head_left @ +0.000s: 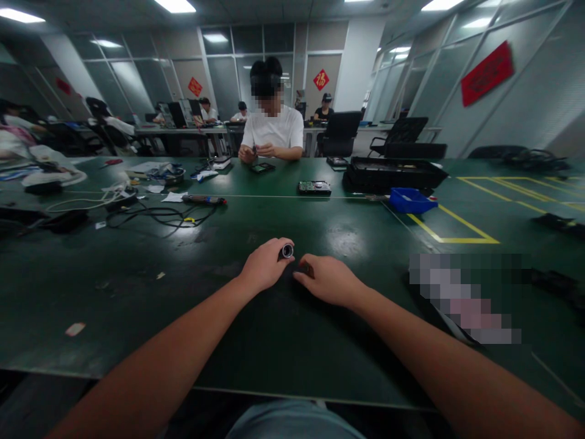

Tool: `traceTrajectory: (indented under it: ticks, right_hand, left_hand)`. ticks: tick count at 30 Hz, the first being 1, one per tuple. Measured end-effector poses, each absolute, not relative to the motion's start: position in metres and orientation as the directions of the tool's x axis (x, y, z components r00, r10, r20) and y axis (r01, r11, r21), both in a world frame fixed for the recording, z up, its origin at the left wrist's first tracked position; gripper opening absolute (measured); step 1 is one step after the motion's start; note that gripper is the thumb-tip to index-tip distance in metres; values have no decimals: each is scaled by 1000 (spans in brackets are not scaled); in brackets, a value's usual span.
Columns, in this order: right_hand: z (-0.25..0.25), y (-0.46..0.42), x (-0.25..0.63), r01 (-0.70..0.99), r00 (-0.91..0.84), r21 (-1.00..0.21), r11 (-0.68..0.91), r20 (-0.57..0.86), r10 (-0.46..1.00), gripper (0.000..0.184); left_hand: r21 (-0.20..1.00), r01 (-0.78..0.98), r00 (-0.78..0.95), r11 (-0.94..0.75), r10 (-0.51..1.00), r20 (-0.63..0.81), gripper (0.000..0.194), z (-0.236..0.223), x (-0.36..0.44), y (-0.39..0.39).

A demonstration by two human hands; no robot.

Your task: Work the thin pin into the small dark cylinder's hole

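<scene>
Two bare forearms come in from the lower corners, no sleeves anywhere along them. Left hand (265,266) and right hand (329,280) both bare: no gloves, no rings that can be made out. Wrists bare too, no watch, no band. At the bottom middle, between the arms, a patch of pale blue-grey cloth (292,422), smooth, rounded at its top; whether shirt or trousers cannot be told. No print, seam or button shows on it. Nothing more of the body is in view.
</scene>
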State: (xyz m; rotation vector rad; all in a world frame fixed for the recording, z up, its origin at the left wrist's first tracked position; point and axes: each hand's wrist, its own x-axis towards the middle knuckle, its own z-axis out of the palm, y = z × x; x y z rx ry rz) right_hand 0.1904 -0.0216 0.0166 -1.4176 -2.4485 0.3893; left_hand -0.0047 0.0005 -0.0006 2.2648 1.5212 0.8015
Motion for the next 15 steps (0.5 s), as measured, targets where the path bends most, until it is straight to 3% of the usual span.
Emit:
traceTrajectory:
  ticks: [3,10,15]
  right_hand:
    - [15,-20,186,789,-508,-355,502,83,857,31]
    - [20,-20,189,771,-507,-417,482,57,860,5]
    - [24,-21,194,724,-553,-415,551,128,824,17]
  left_hand:
    - [527,750,293,-400,915,278,28,-1,-4,1]
    - [512,761,302,-399,916,266,28,-1,-4,0]
    - [512,761,302,-398,916,263,27,-1,-4,0]
